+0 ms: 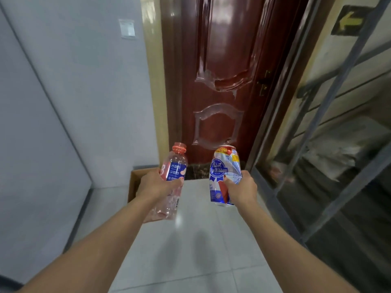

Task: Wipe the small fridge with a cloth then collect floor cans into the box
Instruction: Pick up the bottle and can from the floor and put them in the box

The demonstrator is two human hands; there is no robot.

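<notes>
My left hand grips an empty clear pink plastic bottle with no cap, held upright. My right hand grips a dented blue, white and red beer can, also upright. Both are held out in front of me above the floor. A brown cardboard box stands on the floor against the left wall, just behind and below my left hand; only its left edge and corner show, the rest is hidden by my hand and the bottle.
A dark red door stands straight ahead. A grey wall runs along the left with a light switch. A glass panel with a metal frame lines the right side. The floor is pale tile.
</notes>
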